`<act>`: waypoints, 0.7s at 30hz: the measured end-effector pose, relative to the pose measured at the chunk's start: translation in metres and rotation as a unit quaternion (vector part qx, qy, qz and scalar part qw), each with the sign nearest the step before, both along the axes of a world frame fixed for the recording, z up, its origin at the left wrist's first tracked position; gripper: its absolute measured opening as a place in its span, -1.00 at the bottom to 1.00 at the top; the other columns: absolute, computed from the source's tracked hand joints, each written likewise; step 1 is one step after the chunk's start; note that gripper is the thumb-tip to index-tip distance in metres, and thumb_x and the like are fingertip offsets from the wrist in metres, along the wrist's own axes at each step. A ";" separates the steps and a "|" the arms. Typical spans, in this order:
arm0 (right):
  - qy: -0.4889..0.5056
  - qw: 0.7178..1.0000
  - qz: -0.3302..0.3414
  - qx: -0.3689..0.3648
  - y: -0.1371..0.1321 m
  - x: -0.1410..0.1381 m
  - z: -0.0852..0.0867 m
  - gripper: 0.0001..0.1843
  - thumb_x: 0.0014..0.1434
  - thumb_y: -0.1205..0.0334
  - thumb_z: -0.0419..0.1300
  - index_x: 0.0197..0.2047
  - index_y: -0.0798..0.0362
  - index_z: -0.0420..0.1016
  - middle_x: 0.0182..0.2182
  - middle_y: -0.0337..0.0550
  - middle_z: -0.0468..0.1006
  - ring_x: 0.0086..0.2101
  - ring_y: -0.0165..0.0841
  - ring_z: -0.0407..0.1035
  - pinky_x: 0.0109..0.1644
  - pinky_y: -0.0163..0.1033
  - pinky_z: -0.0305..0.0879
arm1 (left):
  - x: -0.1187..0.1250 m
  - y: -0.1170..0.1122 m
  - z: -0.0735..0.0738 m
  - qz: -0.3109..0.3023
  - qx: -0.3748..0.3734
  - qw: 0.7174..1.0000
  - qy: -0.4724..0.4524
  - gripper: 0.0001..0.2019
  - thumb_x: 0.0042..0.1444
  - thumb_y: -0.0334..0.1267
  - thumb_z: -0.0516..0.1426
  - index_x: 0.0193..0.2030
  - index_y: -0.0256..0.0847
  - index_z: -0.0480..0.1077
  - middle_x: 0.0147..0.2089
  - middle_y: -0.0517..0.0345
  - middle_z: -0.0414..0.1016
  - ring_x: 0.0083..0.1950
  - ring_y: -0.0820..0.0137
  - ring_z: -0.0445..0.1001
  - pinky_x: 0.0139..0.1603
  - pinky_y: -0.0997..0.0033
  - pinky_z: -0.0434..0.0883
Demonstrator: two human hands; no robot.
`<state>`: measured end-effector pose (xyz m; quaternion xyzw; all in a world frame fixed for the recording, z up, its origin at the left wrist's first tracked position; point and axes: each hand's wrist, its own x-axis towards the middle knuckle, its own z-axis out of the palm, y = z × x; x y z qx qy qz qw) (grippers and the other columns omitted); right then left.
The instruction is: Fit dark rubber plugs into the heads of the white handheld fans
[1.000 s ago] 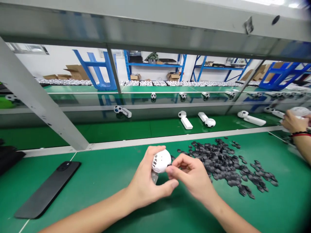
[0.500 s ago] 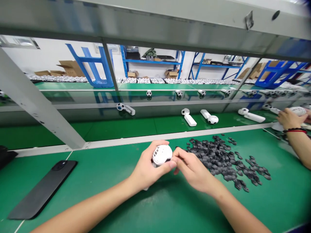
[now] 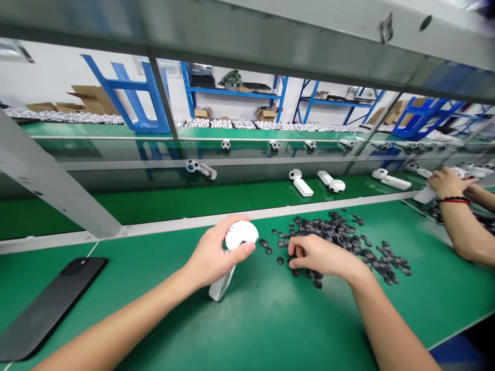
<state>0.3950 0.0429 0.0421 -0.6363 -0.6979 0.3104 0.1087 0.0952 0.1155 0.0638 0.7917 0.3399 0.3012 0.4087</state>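
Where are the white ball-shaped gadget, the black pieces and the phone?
White ball-shaped gadget (image 3: 242, 235), head view, on its domed top.
Black pieces (image 3: 340, 242), head view, on the middle of the pile.
Phone (image 3: 50, 309), head view, on its dark back.

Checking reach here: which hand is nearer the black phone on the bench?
Left. The left hand holds a white device, right of the black phone; the right hand is farther right, among the black pieces.

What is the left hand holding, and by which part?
The left hand grips a white handheld fan by its round head; the handle sticks out below.
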 end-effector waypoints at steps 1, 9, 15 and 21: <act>-0.005 1.000 -0.002 0.002 0.000 -0.001 -0.001 -0.89 0.12 0.19 0.38 -0.27 -0.02 0.58 -0.49 -0.29 0.58 -0.47 -0.34 0.42 -0.45 -0.32 0.13 | -0.003 0.001 -0.001 0.020 0.010 1.000 0.006 -0.59 0.24 0.04 0.22 0.14 -0.07 0.38 -0.17 0.18 0.53 -0.28 0.34 0.45 -0.24 0.37 0.39; -0.063 0.997 -0.009 0.034 -0.002 -0.009 0.002 -0.88 0.17 0.30 0.24 -0.40 -0.01 0.56 -0.52 -0.26 0.57 -0.52 -0.36 0.38 -0.47 -0.30 0.11 | -0.008 -0.001 -0.034 0.076 0.144 0.984 -0.072 -0.34 0.20 -0.12 0.28 0.39 -0.02 0.15 0.28 -0.05 0.34 0.21 0.09 0.40 0.23 0.10 0.36; 0.059 0.996 0.017 0.070 0.000 -0.034 0.014 -0.82 0.35 0.17 0.16 -0.24 0.00 0.56 -0.40 -0.24 0.60 -0.42 -0.34 0.43 -0.37 -0.31 0.24 | -0.002 0.000 -0.059 0.027 0.180 0.983 -0.021 -0.38 0.13 -0.16 0.36 0.28 -0.03 0.23 0.16 -0.02 0.38 0.18 0.14 0.43 0.20 0.12 0.39; 0.169 0.980 0.059 0.082 -0.007 -0.073 0.013 -0.69 0.50 0.04 0.03 -0.19 -0.01 0.49 -0.34 -0.25 0.57 -0.37 -0.38 0.44 -0.25 -0.30 0.31 | -0.001 -0.009 -0.060 0.034 0.071 0.996 0.048 -0.34 0.13 -0.14 0.30 0.34 0.00 0.18 0.10 0.09 0.56 -0.12 0.24 0.58 -0.07 0.29 0.47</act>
